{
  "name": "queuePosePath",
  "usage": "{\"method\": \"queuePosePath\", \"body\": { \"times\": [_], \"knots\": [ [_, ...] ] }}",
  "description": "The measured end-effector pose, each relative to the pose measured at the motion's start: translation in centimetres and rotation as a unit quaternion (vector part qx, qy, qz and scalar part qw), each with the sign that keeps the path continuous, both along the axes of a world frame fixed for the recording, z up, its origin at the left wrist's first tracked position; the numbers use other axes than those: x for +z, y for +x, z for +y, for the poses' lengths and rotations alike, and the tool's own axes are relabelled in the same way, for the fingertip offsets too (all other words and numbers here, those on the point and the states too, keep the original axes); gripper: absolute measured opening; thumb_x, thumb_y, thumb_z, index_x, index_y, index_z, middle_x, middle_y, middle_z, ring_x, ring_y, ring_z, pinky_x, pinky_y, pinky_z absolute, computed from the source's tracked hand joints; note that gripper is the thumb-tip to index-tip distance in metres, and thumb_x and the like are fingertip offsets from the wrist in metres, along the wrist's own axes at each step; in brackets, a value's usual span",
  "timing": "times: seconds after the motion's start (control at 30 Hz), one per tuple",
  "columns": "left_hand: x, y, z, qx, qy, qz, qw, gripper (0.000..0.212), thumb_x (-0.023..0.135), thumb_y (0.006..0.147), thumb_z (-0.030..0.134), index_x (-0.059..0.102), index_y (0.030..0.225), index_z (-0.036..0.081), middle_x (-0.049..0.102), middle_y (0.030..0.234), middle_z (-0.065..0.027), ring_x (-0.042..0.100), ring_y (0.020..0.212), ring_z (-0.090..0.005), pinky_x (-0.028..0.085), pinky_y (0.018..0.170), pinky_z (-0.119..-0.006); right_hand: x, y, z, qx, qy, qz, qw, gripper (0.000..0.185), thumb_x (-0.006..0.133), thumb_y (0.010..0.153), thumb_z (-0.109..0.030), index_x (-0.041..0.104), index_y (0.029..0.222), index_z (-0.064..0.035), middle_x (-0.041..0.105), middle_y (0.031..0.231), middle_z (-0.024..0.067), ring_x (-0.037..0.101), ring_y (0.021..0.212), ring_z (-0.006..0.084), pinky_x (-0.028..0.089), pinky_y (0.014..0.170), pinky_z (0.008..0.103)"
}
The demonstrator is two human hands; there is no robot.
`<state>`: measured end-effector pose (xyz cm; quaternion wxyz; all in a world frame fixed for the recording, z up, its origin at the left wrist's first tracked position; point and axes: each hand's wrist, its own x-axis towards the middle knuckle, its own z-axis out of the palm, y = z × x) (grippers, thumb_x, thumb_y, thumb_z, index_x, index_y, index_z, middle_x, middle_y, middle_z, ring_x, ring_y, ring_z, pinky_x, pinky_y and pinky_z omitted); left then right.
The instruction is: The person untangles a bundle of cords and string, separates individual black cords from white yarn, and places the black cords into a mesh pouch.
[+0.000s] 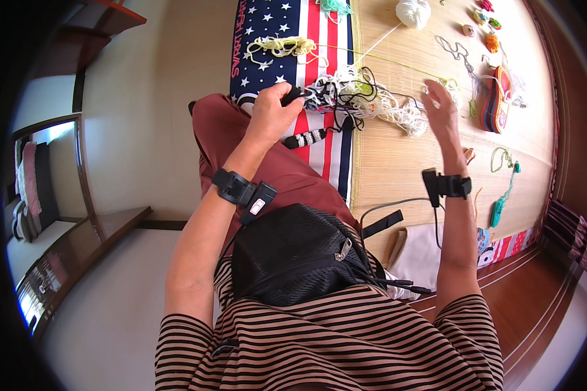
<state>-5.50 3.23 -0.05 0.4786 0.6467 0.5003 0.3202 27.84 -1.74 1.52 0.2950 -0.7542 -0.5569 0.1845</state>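
Between my hands lies a tangle of white, black and pale yellow yarn, partly on a star-and-stripe cloth and partly on a woven mat. My left hand pinches a small black yarn piece at the tangle's left end. Raised at the tangle's right end is my right hand, its fingers bent near white and yellow strands; whether it pinches a strand is not clear. A black-and-white striped crocheted piece rests just below the tangle. From a white yarn ball, a strand runs down to the tangle.
Pale yellow yarn and mint green yarn lie on the cloth. On the mat are a colourful sole-shaped item, a grey strand, a teal piece and several small yarn balls. A black pouch sits at my waist.
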Motion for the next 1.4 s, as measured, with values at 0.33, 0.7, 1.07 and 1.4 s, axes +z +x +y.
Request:
{"method": "queuePosePath", "body": {
  "times": [0.33,0.7,1.07,1.4],
  "knots": [
    [2.2,-0.1,-0.6,-0.012,0.048,0.071,0.996,0.021,0.063,0.071,0.009,0.046,0.067,-0.003,0.051,0.061,-0.0203,0.051,0.059,-0.0365,0.040,0.055,-0.040,2.4,-14.7,4.6,0.320,0.057,-0.113,0.939,0.016,0.066,0.073,-0.014,0.067,0.089,-0.0126,0.055,0.088,0.0053,0.054,0.085,0.0237,0.045,0.076,0.0334],
    [2.4,0.0,-0.6,-0.010,0.052,0.074,0.996,0.019,0.062,0.071,0.009,0.047,0.067,-0.003,0.052,0.062,-0.0202,0.052,0.060,-0.0369,0.040,0.056,-0.040,1.5,-13.4,4.7,0.270,-0.054,0.147,0.950,0.010,0.062,0.077,-0.016,0.068,0.081,-0.0094,0.061,0.084,0.0049,0.057,0.071,0.0148,0.044,0.063,0.0258],
    [2.0,-0.6,-0.8,-0.017,0.091,0.139,0.986,0.017,0.062,0.070,0.008,0.050,0.070,-0.003,0.054,0.067,-0.0215,0.054,0.068,-0.0388,0.042,0.060,-0.042,7.0,-7.0,2.9,0.081,-0.076,0.657,0.746,0.021,0.058,0.083,-0.019,0.060,0.091,0.0004,0.057,0.083,0.0042,0.052,0.078,0.0102,0.040,0.062,0.0204],
    [0.8,-1.4,-0.9,-0.006,0.043,0.125,0.991,0.023,0.064,0.069,0.011,0.046,0.066,-0.003,0.049,0.061,-0.0207,0.050,0.059,-0.0360,0.038,0.054,-0.041,9.6,-1.6,3.1,0.079,0.013,0.662,0.745,0.023,0.047,0.092,-0.020,0.055,0.102,-0.0010,0.057,0.099,0.0080,0.049,0.081,0.0093,0.039,0.063,0.0184]
  ]
}}
